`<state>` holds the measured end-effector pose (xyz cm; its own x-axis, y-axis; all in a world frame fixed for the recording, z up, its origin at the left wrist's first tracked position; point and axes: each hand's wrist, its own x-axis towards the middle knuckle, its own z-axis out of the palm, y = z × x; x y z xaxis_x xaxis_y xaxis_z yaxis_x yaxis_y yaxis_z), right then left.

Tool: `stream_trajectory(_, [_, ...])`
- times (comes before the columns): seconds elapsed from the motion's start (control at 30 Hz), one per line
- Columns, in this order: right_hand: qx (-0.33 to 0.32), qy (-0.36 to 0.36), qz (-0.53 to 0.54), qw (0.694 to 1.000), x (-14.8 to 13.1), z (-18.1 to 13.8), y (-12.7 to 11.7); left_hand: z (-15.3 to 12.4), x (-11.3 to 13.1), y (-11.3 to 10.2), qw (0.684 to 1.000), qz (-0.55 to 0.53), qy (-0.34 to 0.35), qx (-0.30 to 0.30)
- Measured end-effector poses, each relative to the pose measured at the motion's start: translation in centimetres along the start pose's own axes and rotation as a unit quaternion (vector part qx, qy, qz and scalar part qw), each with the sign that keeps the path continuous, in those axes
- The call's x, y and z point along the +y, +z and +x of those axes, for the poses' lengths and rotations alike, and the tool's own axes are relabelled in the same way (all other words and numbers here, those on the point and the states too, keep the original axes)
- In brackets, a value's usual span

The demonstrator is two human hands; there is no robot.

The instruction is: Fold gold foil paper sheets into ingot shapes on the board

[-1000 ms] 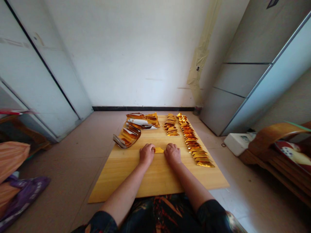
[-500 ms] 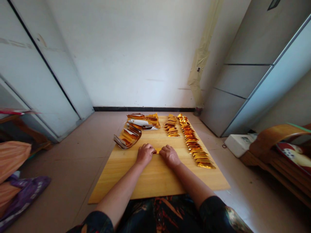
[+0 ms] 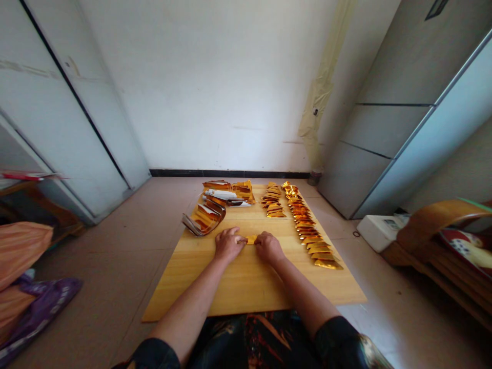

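Observation:
A small folded piece of gold foil paper lies on the wooden board between my two hands. My left hand has its fingertips closed on the left end of the paper. At the other end, the closed fingers of my right hand hold the paper down. The parts under my fingers are hidden. Just beyond my left hand is a curled stack of gold foil sheets. To the right runs a long row of folded gold paper pieces, overlapping one another.
A shorter row of folded gold pieces lies at the board's far side, beside more foil sheets and a white roll. A wall stands behind. A refrigerator and wooden seat are at right, bags at left.
My right hand's fingers have curled in and shifted slightly right, so more of the gold paper shows between the hands. My left hand stays at its end. The camera view has shifted slightly.

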<state>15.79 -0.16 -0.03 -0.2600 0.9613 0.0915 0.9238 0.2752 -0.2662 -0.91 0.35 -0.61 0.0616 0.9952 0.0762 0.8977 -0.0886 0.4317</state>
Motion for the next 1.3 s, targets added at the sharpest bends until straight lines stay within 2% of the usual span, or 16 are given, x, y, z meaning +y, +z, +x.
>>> stream_trajectory(0.2, [-0.036, 0.11, -0.001, 0.993, -0.8, 1.4, -0.4, 0.1, 0.3, 0.1, 1.0, 0.001, -0.019, 0.0])
stream_trajectory(0.67, [-0.083, 0.206, 0.028, 0.975, -3.2, 1.8, -2.4, 0.5, 0.1, 0.2, 0.999, -0.017, -0.028, -0.002])
stream_trajectory(0.87, [-0.093, 0.223, 0.053, 0.969, -2.8, 2.0, -2.6, 0.6, 0.3, 0.0, 0.999, -0.021, -0.038, -0.008])
stream_trajectory(1.3, [-0.079, 0.205, 0.112, 0.969, -0.1, 2.3, -1.3, 0.8, 0.0, 0.1, 0.998, -0.02, -0.055, -0.028])
